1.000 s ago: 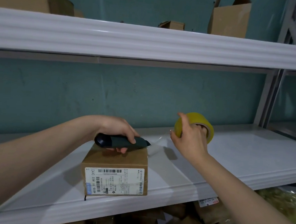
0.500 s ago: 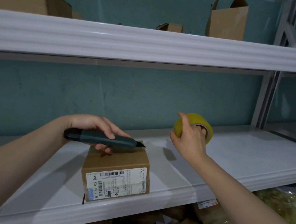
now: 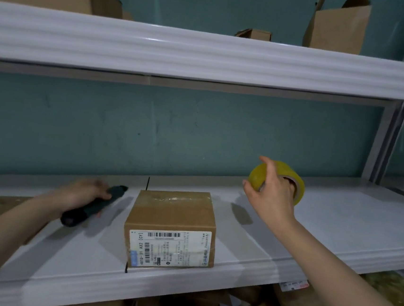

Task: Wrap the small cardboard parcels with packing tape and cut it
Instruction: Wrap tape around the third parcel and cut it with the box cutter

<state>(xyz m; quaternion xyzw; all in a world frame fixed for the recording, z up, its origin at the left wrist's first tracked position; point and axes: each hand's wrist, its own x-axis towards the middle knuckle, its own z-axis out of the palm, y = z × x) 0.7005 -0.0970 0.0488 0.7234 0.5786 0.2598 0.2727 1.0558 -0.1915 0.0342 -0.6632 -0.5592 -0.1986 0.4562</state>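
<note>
The labelled cardboard parcel [image 3: 170, 226] seems already taped and cut free, since the left hand [image 3: 81, 194] grips the utility knife [image 3: 92, 206] aside and the right hand [image 3: 272, 194] clasps the yellow tape roll [image 3: 277, 180] apart.

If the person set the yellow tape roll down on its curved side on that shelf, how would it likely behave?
The yellow tape roll is round, and the white shelf looks smooth and flat, so it would probably roll. Laid on its flat face it should stay put. The right hand holds it aloft with fingers in the core, so it seems light.
</note>
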